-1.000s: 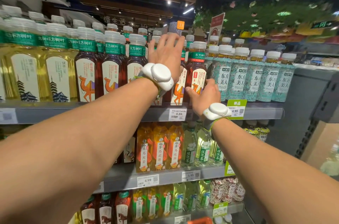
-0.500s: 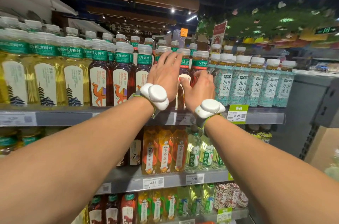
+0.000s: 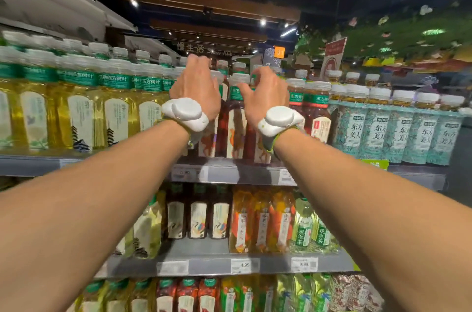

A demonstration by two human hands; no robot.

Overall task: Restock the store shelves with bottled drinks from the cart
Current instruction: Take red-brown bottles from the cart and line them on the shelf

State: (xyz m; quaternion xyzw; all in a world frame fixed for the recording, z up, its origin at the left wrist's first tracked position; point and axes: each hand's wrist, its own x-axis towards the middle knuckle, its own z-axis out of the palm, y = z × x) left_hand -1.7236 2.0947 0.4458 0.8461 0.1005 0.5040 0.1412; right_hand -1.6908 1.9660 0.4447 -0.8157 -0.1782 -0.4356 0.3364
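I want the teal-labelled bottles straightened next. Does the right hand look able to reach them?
Probably yes: the right hand is up at that shelf, and the teal-labelled bottles stand along its front edge, nothing before them.

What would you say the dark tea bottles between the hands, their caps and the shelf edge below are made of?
Dark tea bottles: probably clear glossy plastic; the reddish liquid shows through and the walls catch highlights.
Caps: white opaque plastic, it seems, matte though blurred.
Shelf edge: smooth grey with a soft sheen, likely painted metal, possibly plastic.
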